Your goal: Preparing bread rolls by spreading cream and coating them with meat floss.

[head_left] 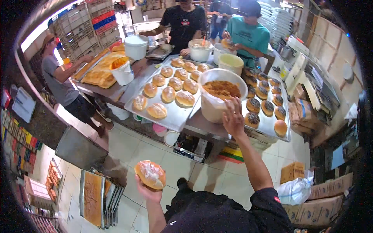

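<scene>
My left hand (149, 190) holds up a bread roll (150, 174) with a white creamy topping, below the worktable. My right hand (233, 116) is at the front rim of a white bucket (208, 101) of brown crumbly filling, its fingers spread and slightly bent against it. Left of the bucket lies a metal tray (136, 114) of several white-topped rolls (168, 94). To its right, another tray (272, 132) holds several dark-topped buns (267, 108) and a plain one at the front corner.
Co-workers stand at the left (64, 73), behind the table (180, 19) and at right (246, 33). More buckets (136, 50) and sheet bread (99, 70) occupy the table (206, 130). Stacked trays (91, 198) are at lower left, cardboard boxes (318, 209) at lower right.
</scene>
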The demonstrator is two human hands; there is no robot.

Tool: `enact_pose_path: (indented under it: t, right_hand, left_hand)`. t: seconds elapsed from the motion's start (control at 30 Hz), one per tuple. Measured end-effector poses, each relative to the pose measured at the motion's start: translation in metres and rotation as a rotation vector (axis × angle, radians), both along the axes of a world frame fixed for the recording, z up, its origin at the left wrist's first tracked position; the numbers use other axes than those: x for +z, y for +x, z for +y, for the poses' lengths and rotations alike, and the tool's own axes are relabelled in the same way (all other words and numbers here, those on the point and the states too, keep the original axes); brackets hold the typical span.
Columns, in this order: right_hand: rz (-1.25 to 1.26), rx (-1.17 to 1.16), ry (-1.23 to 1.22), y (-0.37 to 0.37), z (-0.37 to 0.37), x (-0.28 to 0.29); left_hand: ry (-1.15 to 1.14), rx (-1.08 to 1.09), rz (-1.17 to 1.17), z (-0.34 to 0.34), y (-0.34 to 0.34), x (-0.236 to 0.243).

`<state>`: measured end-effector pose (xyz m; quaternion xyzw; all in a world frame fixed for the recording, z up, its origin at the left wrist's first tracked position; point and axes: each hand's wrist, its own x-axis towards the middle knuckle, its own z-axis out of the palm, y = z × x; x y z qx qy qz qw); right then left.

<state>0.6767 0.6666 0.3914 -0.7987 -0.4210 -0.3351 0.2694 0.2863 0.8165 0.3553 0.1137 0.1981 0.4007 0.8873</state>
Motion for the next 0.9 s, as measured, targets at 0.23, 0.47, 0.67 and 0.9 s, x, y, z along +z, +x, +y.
enact_pose_path:
  t: [0.23, 0.47, 0.67, 0.9]
  right_hand:
    - [0.039, -0.053, 0.060, -0.007, -0.007, 0.001]
    - [0.124, -0.021, 0.031, -0.024, -0.017, 0.019]
    - [0.193, -0.058, 0.015, -0.031, -0.030, 0.025]
    - [0.664, -0.474, 0.652, -0.021, -0.125, -0.110]
  left_hand:
    - [0.079, 0.005, -0.039, 0.052, 0.030, 0.025]
    - [0.111, -0.095, -0.004, 0.081, 0.060, 0.022]
    - [0.110, -0.177, 0.010, 0.074, 0.098, 0.004]
    - [0.049, -0.196, 0.098, 0.059, 0.112, -0.013]
